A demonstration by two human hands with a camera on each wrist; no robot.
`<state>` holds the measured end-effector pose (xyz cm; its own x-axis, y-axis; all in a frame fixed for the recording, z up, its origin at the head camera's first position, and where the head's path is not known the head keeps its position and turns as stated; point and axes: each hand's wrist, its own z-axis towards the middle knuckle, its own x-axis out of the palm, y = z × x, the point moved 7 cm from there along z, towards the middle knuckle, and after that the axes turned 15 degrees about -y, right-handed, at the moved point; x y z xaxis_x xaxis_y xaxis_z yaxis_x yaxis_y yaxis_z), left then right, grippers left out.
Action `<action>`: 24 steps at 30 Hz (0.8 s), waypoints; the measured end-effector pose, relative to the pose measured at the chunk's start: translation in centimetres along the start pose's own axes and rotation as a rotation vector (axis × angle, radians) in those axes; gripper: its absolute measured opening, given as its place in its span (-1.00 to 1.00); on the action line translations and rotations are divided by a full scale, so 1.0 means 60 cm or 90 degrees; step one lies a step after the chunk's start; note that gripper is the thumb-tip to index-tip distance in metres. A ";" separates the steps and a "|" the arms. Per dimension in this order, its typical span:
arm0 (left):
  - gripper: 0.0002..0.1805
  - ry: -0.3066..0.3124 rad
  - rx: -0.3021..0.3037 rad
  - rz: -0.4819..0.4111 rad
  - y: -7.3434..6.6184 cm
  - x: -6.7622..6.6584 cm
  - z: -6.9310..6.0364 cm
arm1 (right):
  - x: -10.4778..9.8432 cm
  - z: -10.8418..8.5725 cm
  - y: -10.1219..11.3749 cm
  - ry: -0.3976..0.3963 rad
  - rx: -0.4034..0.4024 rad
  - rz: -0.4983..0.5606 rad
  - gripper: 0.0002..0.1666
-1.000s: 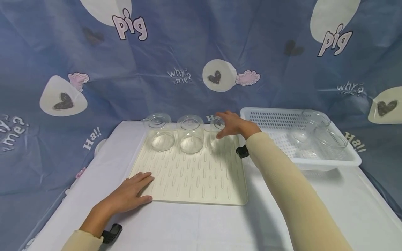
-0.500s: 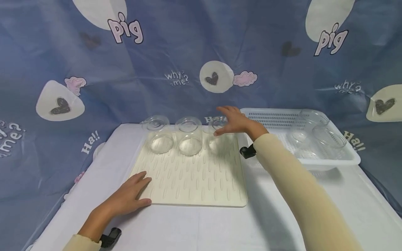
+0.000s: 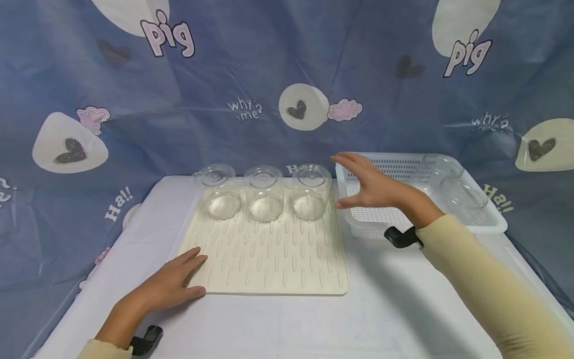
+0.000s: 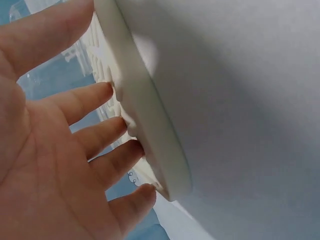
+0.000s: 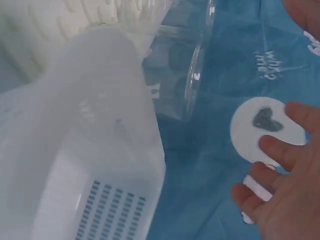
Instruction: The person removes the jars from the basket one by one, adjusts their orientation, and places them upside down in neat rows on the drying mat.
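Three clear glass vessels stand in a row along the back of the cream ridged mat [image 3: 273, 264]: one at left [image 3: 224, 205], one in the middle [image 3: 266, 207], one at right [image 3: 309, 205]. My left hand [image 3: 163, 284] rests with spread fingers at the mat's front left corner; in the left wrist view the fingertips of that hand [image 4: 65, 135] touch its edge. My right hand [image 3: 376, 185], fingers apart and empty, is over the left side of the white basket [image 3: 482, 229], right of the right glass. The right wrist view has the empty hand [image 5: 285, 175] beside the basket [image 5: 120, 125].
Two more clear glasses, one farther back [image 3: 441, 167] and one nearer [image 3: 464, 193], lie in the right part of the basket. A blue printed cloth [image 3: 251, 60] hangs behind the white-covered table [image 3: 287, 329].
My right hand has moved away from the right glass, to the right and over the basket, leaving that glass standing on the mat. The left hand stays at the mat's corner.
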<state>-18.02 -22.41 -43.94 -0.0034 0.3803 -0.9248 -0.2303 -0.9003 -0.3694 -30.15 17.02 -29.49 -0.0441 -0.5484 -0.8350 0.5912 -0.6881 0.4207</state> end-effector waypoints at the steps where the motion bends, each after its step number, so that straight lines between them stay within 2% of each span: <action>1: -0.12 0.003 -0.001 -0.003 0.001 -0.001 0.000 | -0.005 -0.012 -0.001 -0.002 -0.011 -0.007 0.21; 5: -0.12 0.009 -0.002 -0.010 0.003 -0.005 0.000 | -0.030 -0.065 -0.011 -0.020 -0.032 -0.030 0.14; 10: -0.11 0.012 -0.001 0.002 0.004 -0.002 0.002 | -0.073 -0.121 -0.046 -0.055 -0.004 -0.053 0.10; 17: -0.11 0.007 0.006 0.002 0.001 0.000 0.003 | -0.140 -0.174 -0.120 -0.081 0.112 -0.075 0.11; 24: -0.12 0.021 0.006 -0.016 0.008 0.004 0.001 | -0.174 -0.205 -0.220 -0.046 0.214 -0.130 0.12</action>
<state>-18.21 -22.76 -44.33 0.0351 0.3955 -0.9178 -0.2392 -0.8883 -0.3920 -27.56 37.66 -30.70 -0.1972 -0.4082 -0.8913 0.2682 -0.8970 0.3515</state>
